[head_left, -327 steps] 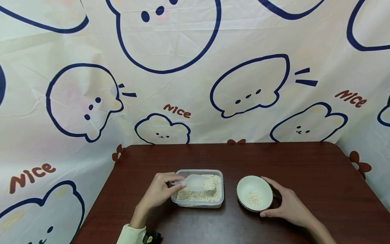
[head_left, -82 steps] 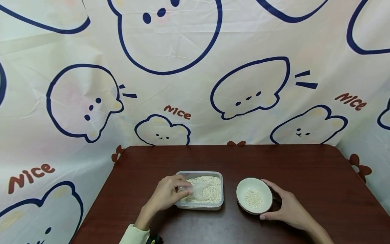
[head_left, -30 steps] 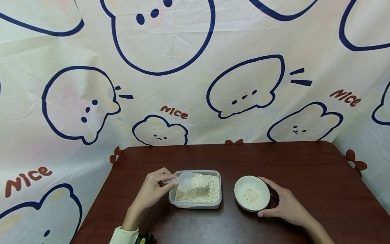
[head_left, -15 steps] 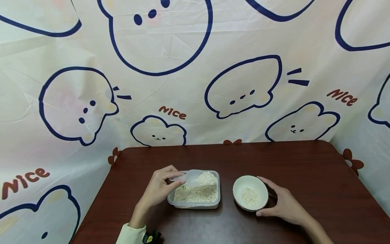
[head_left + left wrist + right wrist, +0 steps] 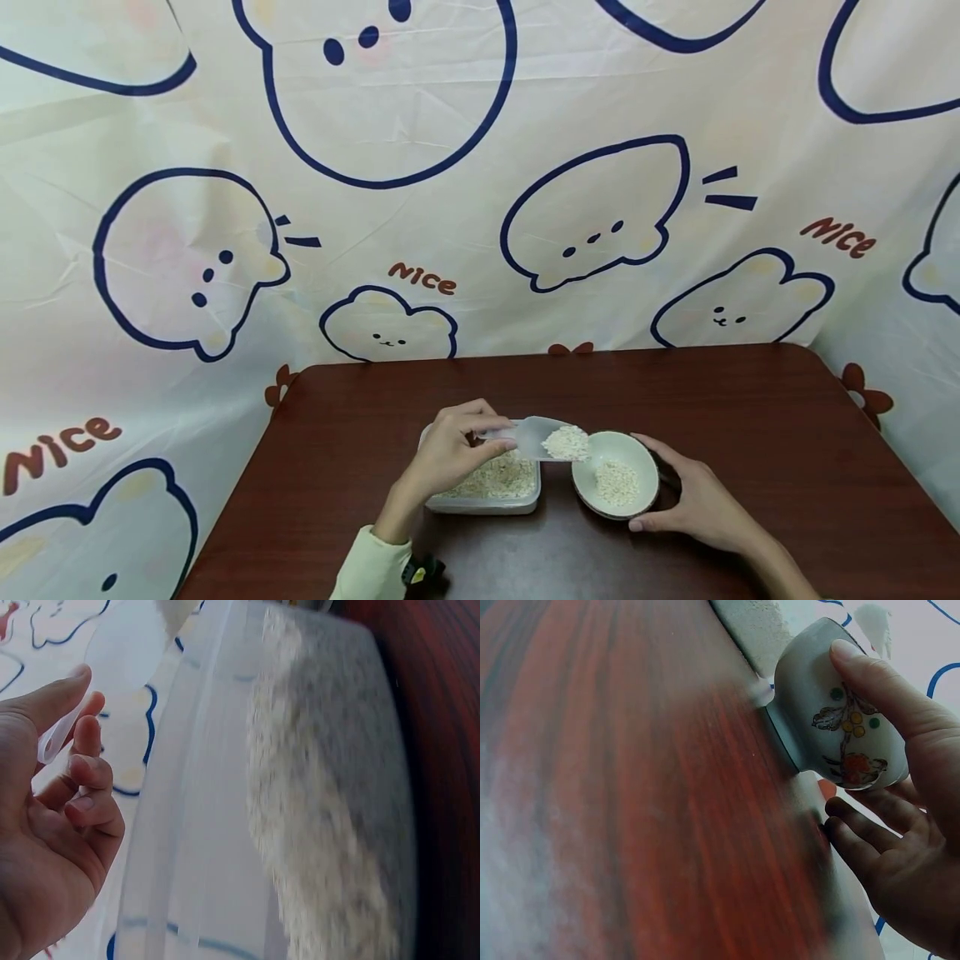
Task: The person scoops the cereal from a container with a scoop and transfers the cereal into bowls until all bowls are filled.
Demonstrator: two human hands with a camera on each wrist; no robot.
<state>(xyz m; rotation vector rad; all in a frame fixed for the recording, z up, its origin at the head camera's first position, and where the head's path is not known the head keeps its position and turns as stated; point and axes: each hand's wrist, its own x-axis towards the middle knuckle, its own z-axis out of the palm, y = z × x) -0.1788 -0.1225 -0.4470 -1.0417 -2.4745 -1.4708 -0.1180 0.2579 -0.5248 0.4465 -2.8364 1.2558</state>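
My left hand (image 5: 455, 452) pinches the handle of a translucent plastic scoop (image 5: 531, 437) between thumb and fingers. A heap of pale grains (image 5: 566, 442) lies in the scoop, whose tip is at the left rim of a small bowl (image 5: 587, 493). More of these grains rest in the bowl's bottom. My right hand (image 5: 701, 504) holds the bowl from its right side, thumb near the rim; the right wrist view shows a painted fruit-and-leaf pattern on the bowl (image 5: 817, 690). Below my left hand stands a clear plastic container (image 5: 487, 506) of grains (image 5: 300, 787), partly hidden by that hand.
The brown wooden table (image 5: 675, 392) carries the container and the bowl side by side, a narrow gap between them. Behind it hangs a white cloth (image 5: 420, 225) with blue cartoon outlines. A dark band (image 5: 423, 573) is on my left wrist.
My left hand has lifted the filled scoop from over the container and carried it right to the bowl's rim. Grains in the bowl increased since the oldest frame. My right hand keeps its hold.
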